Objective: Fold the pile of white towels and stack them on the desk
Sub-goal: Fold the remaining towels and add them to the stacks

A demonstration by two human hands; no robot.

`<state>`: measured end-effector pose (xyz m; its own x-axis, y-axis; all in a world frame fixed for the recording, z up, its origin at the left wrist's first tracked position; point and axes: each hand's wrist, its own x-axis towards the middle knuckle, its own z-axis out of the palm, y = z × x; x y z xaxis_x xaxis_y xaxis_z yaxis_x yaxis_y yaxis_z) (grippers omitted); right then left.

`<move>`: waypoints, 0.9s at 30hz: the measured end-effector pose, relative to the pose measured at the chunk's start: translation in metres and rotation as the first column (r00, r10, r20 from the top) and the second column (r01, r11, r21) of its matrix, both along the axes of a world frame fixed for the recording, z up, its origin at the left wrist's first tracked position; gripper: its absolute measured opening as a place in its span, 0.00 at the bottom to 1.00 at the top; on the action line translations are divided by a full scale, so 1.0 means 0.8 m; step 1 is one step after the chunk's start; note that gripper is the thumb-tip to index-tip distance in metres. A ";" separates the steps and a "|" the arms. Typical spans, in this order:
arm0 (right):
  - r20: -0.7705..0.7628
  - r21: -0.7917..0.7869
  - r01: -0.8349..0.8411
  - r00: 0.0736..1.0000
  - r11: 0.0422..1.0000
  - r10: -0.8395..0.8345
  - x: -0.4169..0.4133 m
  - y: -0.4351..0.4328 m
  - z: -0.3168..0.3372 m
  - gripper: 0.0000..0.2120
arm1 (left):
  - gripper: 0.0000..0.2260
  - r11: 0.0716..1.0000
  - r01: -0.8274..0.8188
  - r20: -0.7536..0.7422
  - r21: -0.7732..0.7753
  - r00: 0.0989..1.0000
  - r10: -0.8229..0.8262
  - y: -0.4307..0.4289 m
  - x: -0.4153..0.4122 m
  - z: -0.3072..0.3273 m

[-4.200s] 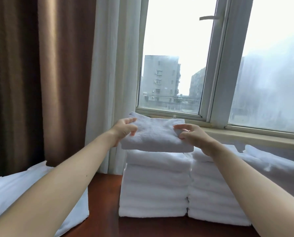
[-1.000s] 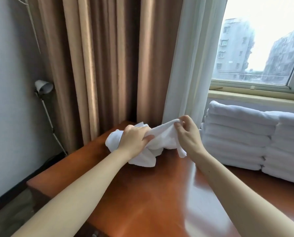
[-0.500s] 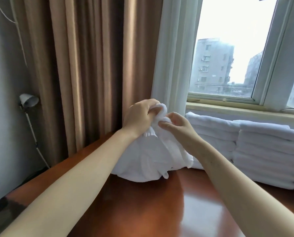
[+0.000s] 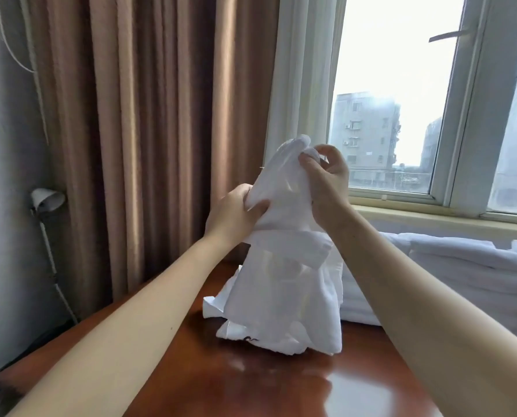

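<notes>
A loose white towel [image 4: 281, 284] hangs bunched between both hands above the reddish-brown bench [image 4: 251, 383], and its lower edge rests crumpled on the wood. The right hand [image 4: 326, 188] is the higher one; its fingers [image 4: 308, 164] are curled and pinch the top of the cloth. The left hand [image 4: 231, 213] sits lower and to the left, with its thumb and fingers clamped round a fold at the towel's side. Just behind and to the right, partly hidden by the right forearm, folded white towels [image 4: 477, 266] lie stacked on the bench below the window sill [image 4: 432, 215]. Brown curtains [image 4: 146, 115] and a white sheer curtain [image 4: 299, 70] hang behind. A small lamp [image 4: 46, 200] stands by the left wall.
</notes>
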<state>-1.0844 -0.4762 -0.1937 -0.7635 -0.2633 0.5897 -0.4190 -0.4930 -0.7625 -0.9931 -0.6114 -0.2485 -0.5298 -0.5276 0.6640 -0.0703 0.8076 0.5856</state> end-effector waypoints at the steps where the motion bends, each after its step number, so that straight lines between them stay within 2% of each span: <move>1: -0.007 -0.012 -0.008 1.000 1.000 0.008 0.000 0.002 0.004 0.06 | 0.11 1.000 -0.010 -0.022 -0.011 1.000 0.010 0.003 0.000 0.002; 5: -0.026 -0.032 0.011 1.000 0.999 -0.012 -0.002 0.019 0.002 0.06 | 0.14 0.996 0.064 -0.028 -0.064 0.997 -0.066 0.020 -0.005 0.002; 14: -0.019 -0.112 0.212 0.976 0.971 -0.215 -0.022 0.121 -0.015 0.07 | 0.09 0.975 0.202 -0.002 -0.092 0.979 -0.203 0.109 -0.053 -0.016; 17: -0.044 -0.101 0.270 0.960 0.957 -0.276 -0.027 0.159 -0.019 0.08 | 0.12 0.964 0.249 0.019 -0.095 0.969 -0.248 0.142 -0.066 -0.019; 23: -0.151 -0.013 0.423 0.895 0.906 -0.420 -0.031 0.214 -0.038 0.10 | 0.12 0.941 0.331 0.088 -0.070 0.942 -0.325 0.195 -0.086 -0.040; 27: -0.247 0.197 0.501 0.857 0.843 -0.452 -0.038 0.231 -0.094 0.09 | 0.13 0.931 0.364 0.238 0.023 0.903 -0.359 0.201 -0.088 -0.086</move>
